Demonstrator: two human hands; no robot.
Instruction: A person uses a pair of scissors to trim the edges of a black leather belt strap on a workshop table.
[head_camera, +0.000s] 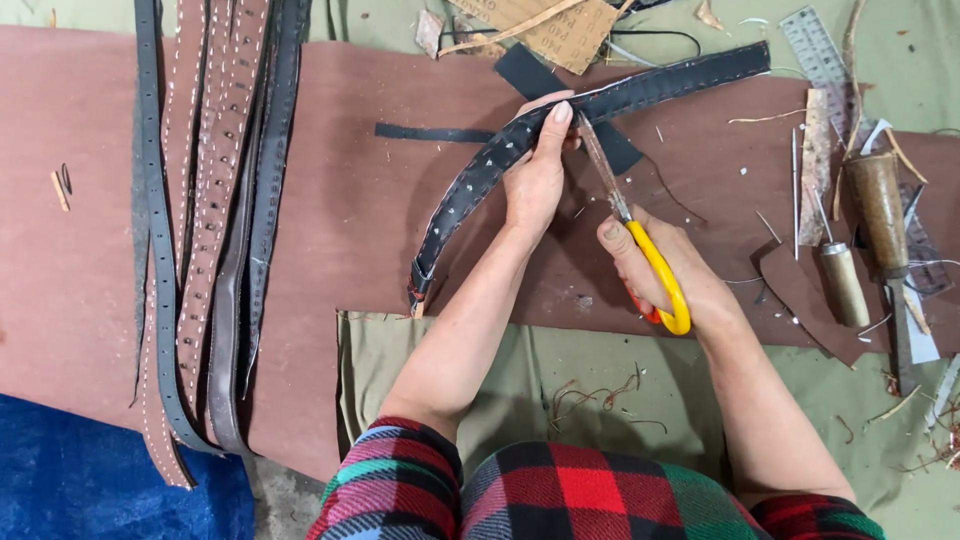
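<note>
One broad sheet of smooth reddish-brown leather (350, 200) covers the bench, with a bundle of long stitched straps (210, 230) at its left. A curved black studded belt (480, 180) crosses its middle, pinched by the left hand (535, 175). The right hand (665, 265) grips yellow-handled scissors (640, 240), blades at the belt. Two wooden-handled awls (860, 240) lie right.

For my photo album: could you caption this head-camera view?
Left hand steadies a black stitched strap while the right hand works yellow-handled scissors against it.

head camera, looking steeply down, close over brown work surface (380, 240)
</note>
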